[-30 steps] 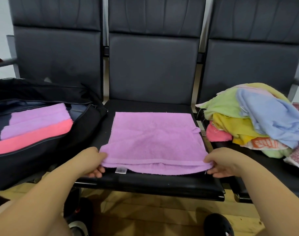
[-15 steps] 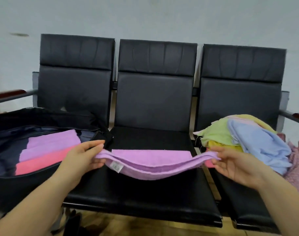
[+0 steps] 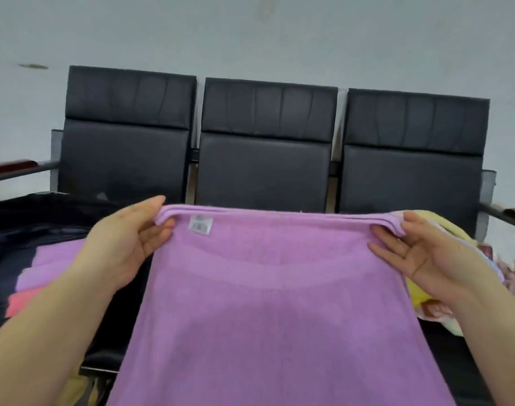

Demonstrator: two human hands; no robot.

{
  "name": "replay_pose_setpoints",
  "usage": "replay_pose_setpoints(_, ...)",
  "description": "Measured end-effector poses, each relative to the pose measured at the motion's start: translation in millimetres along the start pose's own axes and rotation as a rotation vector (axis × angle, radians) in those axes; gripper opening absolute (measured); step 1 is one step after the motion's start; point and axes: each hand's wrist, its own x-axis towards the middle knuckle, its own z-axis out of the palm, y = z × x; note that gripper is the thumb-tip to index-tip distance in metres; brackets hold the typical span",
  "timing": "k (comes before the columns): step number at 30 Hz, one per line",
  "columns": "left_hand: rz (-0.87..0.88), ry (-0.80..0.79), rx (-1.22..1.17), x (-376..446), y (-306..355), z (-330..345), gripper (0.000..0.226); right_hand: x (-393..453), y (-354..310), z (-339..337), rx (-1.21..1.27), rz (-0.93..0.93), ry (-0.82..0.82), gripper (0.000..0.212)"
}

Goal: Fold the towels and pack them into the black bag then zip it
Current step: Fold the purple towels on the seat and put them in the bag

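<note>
Head view: both hands pinch purple towel's top corners.

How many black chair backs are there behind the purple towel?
3, side by side against the wall: the left chair back above the black bag, the middle chair back behind the purple towel, and the right chair back. Their seats are mostly hidden.
</note>
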Motion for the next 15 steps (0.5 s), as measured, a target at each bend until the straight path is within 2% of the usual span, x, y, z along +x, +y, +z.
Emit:
replay_pose_setpoints(1,-0.05,0.028,-0.001,7,-16,-4,0.014,6,12,-8,-0.008,0.039,0.008,0.079)
replay_pose_setpoints(5,-0.167,0.105,-0.012,34,-64,-9,0.016,28,54,-34,-0.028,0.119,0.064,0.071)
replay_pose_setpoints(8,-0.201,0.124,-0.007,51,-86,-7,0.035,47,74,-46,-0.091,0.128,0.122,0.033)
replay_pose_setpoints(11,-0.251,0.13,-0.026,66,-100,-8,0.046,67,89,-54,-0.172,0.139,0.146,0.023)
replay_pose_setpoints(15,-0.272,0.096,-0.053,87,-102,0,0.054,96,102,-61,-0.155,0.13,0.151,0.029)
